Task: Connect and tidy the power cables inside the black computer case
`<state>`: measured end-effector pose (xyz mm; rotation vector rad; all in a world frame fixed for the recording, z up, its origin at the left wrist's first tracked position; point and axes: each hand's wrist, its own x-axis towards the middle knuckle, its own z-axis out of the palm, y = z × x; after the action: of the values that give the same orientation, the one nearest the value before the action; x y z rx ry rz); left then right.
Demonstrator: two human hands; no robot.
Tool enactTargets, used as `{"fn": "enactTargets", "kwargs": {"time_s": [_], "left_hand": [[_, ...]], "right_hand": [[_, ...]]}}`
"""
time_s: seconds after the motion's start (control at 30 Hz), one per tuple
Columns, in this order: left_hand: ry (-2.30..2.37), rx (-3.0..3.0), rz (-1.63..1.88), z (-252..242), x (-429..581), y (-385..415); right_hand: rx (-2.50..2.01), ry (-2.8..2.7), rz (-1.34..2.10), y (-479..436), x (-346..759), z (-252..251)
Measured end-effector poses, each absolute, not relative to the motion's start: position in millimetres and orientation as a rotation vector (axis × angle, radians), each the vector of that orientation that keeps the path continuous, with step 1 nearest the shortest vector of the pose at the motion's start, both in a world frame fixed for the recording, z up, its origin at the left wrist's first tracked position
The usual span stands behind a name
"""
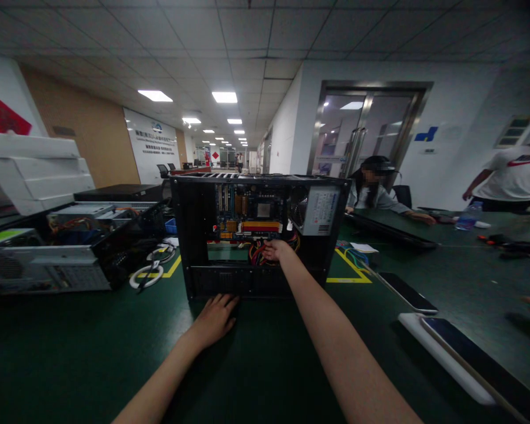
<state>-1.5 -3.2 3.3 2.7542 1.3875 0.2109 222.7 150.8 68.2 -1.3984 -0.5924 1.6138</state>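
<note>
An open black computer case (238,281) stands upright on the green table in front of me. Inside it are a motherboard (249,203), red and yellow memory slots (260,226) and, at the upper right, a silver power supply (321,211). My right hand (275,251) reaches into the case, its fingers closed on a bundle of coloured power cables (256,254) below the motherboard. Part of the bundle is hidden behind the hand. My left hand (216,318) lies on the table at the case's lower front edge, fingers spread and holding nothing.
Left stands another opened computer case (66,265), with a coiled white cable (146,275) beside it. Yellow tape (350,280) marks the table. Phone-like slabs (406,291) and a bottle (468,217) lie or stand right. A seated person (371,191) and a standing person (512,176) are beyond.
</note>
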Motion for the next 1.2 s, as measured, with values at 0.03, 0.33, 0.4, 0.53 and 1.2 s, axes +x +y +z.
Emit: {"fn": "enactTargets", "kwargs": {"time_s": [0.03,0.33,0.4,0.53,1.2], "left_hand": [[1.393,2.755,0.207,2.5,-1.5,-2.8],[1.402,2.757,0.202,1.2,-2.8,-1.4],[1.402,2.757,0.204,2.1,-2.5,-1.7],[1.388,2.773,0.214,3.3,-2.0,-2.1],[1.395,2.764,0.221,0.8,-2.1,-1.8]], "right_hand": [[-1.393,-0.589,1.617,151.5,222.6,67.8],[-1.362,-0.585,1.630,154.2,221.5,65.2],[-1.357,-0.596,1.634,155.2,222.0,64.1],[-1.349,-0.607,1.643,155.2,222.7,63.4],[-1.385,-0.662,1.630,152.7,220.4,67.0]]}}
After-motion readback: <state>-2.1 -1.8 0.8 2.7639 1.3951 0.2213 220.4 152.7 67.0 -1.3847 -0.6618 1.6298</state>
